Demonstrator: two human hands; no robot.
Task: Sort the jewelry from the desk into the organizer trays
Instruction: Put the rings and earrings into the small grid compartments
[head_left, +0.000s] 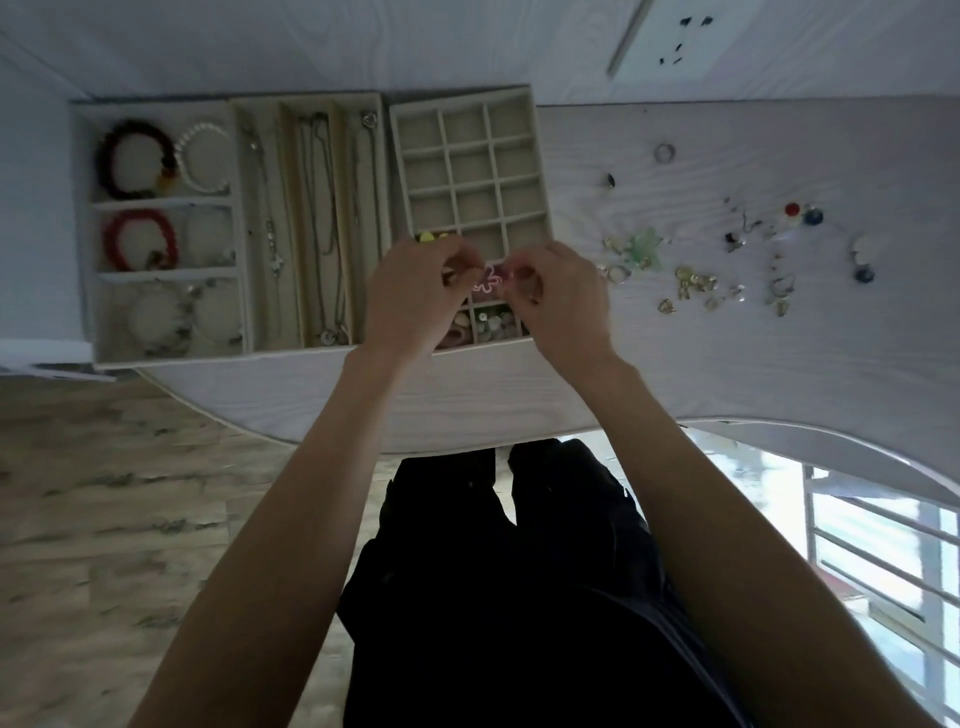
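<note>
Both my hands hover over the near end of the grid organizer tray (540, 208). Between them is a small pink flower-shaped piece of jewelry (487, 282). My left hand (415, 296) pinches its left side and my right hand (558, 296) pinches its right side. Small pieces lie in the tray's nearest cells (488, 325), and a yellow piece (427, 237) shows just beyond my left hand. Loose jewelry is scattered on the desk to the right: a green star piece (644, 248), gold earrings (693, 283), a ring (664, 152), and red and blue studs (802, 213).
A necklace tray (306, 223) with several chains sits left of the grid tray. Further left, a bracelet tray (85, 234) holds dark, red and white bracelets. The desk's curved front edge (467, 431) runs just before my legs. A wall socket (680, 41) is behind.
</note>
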